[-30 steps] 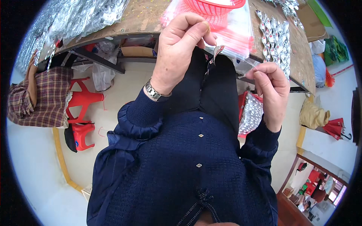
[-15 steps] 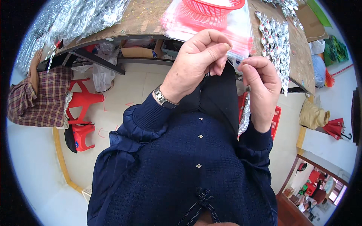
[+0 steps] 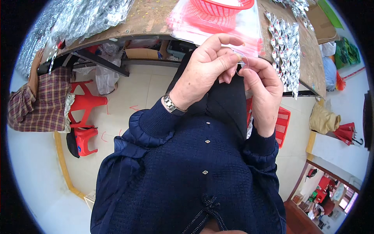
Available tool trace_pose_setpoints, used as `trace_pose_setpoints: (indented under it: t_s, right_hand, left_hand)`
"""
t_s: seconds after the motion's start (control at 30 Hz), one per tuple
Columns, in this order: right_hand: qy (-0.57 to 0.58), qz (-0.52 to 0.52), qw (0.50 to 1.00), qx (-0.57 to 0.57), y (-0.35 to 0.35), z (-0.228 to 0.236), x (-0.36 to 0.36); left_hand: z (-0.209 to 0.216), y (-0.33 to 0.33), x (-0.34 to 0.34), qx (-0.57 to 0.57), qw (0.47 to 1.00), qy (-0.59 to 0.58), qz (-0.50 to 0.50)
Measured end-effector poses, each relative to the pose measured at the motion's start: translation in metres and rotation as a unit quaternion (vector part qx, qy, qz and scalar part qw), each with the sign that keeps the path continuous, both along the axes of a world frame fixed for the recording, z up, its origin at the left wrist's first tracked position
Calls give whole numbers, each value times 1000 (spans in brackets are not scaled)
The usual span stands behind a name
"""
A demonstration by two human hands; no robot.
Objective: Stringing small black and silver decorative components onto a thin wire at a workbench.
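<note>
My left hand (image 3: pixel 212 64), with a metal watch (image 3: pixel 171 103) on its wrist, is closed in a pinch between thumb and fingers. Close against it, my right hand (image 3: pixel 263 84) pinches too. Between the fingertips runs a thin, clear thread (image 3: pixel 247 58), bent into a small loop; a tiny pale bit shows at the left fingertips, too small to name. Both hands are held over my lap, just in front of the table edge. Past them lies a stack of clear and pink plastic bags (image 3: pixel 183 29), with a red plastic basket (image 3: pixel 218 15) standing on it.
Silver twisted strips (image 3: pixel 286 50) lie right on the wooden table (image 3: pixel 150 19); more shiny silver packs (image 3: pixel 93 19) pile up left. A red crate (image 3: pixel 282 126) is on the floor by my right arm. At left, a person in a plaid garment (image 3: pixel 43 101) sits near red stools (image 3: pixel 85 140).
My hands have come together: the right moved left and slightly up, the left shifted a little right. The thread between them now forms a loop.
</note>
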State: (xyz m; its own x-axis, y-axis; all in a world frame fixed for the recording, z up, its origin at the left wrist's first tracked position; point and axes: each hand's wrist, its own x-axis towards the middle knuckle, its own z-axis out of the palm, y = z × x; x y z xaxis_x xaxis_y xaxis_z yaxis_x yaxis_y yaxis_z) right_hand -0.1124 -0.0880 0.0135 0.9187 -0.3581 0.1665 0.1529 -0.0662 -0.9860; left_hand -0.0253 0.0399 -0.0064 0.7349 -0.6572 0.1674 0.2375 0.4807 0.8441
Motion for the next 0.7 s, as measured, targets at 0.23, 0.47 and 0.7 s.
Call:
trace_pose_setpoints:
  t_s: [0.23,0.47,0.7]
  right_hand:
    - [11,-4,1000,-9,0,-1,1]
    - [-8,-14,1000,-17,-2,-2,1]
    - [-22,-26,998,-48,-5,1,0]
  left_hand:
    - [0,1,-3,18,999,-35,1]
    - [0,3,-5,35,996,-76,7]
    - [-1,6,-1,146,937,-303,98]
